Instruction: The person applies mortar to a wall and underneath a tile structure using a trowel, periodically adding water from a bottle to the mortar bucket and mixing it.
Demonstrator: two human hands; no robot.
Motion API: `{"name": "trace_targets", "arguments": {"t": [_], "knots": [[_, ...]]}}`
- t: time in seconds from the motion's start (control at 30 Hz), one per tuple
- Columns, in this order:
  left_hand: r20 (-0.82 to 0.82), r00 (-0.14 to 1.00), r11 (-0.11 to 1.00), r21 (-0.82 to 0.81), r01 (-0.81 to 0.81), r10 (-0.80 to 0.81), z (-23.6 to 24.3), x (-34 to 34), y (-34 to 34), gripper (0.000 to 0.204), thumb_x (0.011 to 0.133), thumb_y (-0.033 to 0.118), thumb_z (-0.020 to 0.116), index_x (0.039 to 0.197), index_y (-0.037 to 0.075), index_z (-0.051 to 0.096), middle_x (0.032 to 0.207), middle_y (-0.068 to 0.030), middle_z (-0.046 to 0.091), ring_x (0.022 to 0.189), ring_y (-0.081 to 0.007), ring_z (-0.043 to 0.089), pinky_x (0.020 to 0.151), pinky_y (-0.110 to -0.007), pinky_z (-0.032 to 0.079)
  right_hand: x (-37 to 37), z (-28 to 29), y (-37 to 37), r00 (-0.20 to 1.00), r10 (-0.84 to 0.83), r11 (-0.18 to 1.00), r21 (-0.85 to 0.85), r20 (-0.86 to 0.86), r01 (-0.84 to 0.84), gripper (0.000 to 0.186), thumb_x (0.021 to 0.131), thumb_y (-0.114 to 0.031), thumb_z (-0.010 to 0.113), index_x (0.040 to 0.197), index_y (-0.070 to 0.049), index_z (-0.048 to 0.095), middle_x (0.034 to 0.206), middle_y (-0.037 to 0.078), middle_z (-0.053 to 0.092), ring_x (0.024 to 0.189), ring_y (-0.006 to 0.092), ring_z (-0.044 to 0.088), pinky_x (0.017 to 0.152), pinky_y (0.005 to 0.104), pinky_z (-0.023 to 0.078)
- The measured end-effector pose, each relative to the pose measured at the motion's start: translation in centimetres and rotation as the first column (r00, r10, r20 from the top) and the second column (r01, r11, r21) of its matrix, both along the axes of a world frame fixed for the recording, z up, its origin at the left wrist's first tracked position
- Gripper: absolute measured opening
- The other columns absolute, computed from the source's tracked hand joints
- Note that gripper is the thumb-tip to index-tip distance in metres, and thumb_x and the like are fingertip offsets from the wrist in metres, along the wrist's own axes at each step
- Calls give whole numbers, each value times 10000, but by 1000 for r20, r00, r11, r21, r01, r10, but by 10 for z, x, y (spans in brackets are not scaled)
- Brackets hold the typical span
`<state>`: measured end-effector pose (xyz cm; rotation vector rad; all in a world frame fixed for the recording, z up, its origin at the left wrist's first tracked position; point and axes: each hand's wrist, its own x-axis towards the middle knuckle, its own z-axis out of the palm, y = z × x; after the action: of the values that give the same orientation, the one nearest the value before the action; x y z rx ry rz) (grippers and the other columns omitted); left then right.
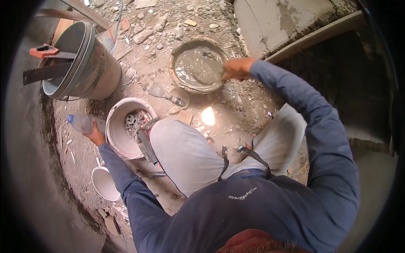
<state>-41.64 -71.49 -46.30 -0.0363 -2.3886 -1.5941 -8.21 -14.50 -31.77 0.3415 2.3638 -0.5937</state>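
My left hand [96, 134] is wrapped around a clear plastic bottle [84, 123] with a blue cap, beside a pale bucket [114, 126] that holds small fittings and tools. The bottle lies on its side in my grip, cap pointing left. At the right rim of a round basin [172, 67] is my right hand [237, 68], its fingers closed and slightly blurred. What it grips, if anything, is hidden. Wet grey mortar [198, 65] fills much of the basin. On the ground between basin and bucket lies a flat-bladed scraper [160, 91] with a dark handle.
Far left stands a large bucket [101, 69] with handsaws [48, 71] sticking out. A small white bucket [104, 183] sits near my left forearm. Stones and rubble [145, 36] cover the far ground. A wooden board [316, 36] edges a grey slab [274, 21] at far right.
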Motion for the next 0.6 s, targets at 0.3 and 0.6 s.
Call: {"name": "trace_targets", "arguments": {"t": [0.3, 0.6], "knots": [[49, 999, 995, 101, -19, 15, -11, 3, -15, 862, 804, 273, 828, 1416, -48, 312, 1383, -229, 460, 1265, -323, 469, 1107, -434, 355, -5, -15, -70, 508, -612, -91, -691, 607, 717, 258, 1021, -264, 528, 1005, -7, 537, 692, 10, 529, 497, 48, 491, 394, 204, 428], [9, 1000, 1000, 9, -25, 25, -19, -11, -26, 903, 760, 329, 862, 1402, -20, 332, 1367, -222, 475, 1225, -328, 502, 1075, -429, 401, 18, 13, -32, 861, 345, 816, 572, -374, -79, 148, 890, -180, 573, 905, -37, 609, 736, 175, 661, 645, 314, 683, 592, 421, 531]]}}
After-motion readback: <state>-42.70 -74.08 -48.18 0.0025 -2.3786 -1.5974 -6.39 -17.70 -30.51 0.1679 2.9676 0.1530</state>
